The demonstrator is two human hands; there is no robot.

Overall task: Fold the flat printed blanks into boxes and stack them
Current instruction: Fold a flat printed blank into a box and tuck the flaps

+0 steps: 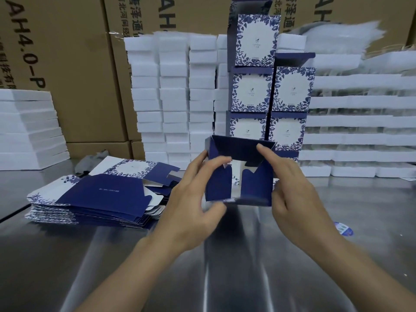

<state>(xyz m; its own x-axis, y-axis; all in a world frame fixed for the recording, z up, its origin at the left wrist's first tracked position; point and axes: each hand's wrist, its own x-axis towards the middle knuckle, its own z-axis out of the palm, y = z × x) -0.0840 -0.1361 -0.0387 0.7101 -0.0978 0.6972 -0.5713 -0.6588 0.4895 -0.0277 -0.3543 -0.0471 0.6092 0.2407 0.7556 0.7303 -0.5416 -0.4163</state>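
Observation:
A half-folded navy box point(238, 179) is held above the steel table point(225, 255), its end flaps turned toward me and partly folded in. My left hand point(193, 199) grips its left side, thumb under the lower edge and fingers curled over a flap. My right hand point(290, 194) holds the right side, with the forefinger pushing on the upper flap. A pile of flat blue-and-white printed blanks point(94, 194) lies at the left. Finished floral boxes point(267, 91) stand stacked in two columns behind.
White foam blocks point(175, 97) are piled along the back and at the far left point(29, 131). Foam trays point(360, 122) are stacked at the right. Big cardboard cartons point(67, 64) form the back wall. A small round sticker point(343, 228) lies on the table at the right.

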